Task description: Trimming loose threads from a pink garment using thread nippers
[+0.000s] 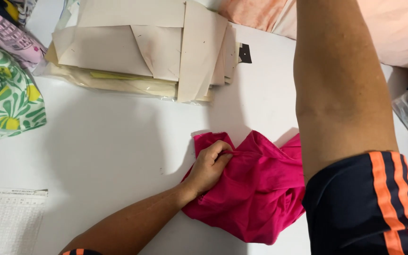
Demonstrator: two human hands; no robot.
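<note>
The right upper arm [341,94] with a dark sleeve with orange stripes [369,208] fills the 3 o'clock side and hides its hand; I cannot tell its grip. At 6 o'clock the left hand [208,167] pinches the pink cloth [256,189] on the white table [119,146]. Beige paper patterns [142,47] lie at 12, a leaf-print fabric [3,94] at 9.

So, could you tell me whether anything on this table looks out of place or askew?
Nothing looks damaged or spilled. The pink fabric lies bunched and crumpled under the left hand, which grips a fold of it. The stack of beige paper pattern pieces is loosely fanned, with edges out of line. The right hand is out of view.
</note>
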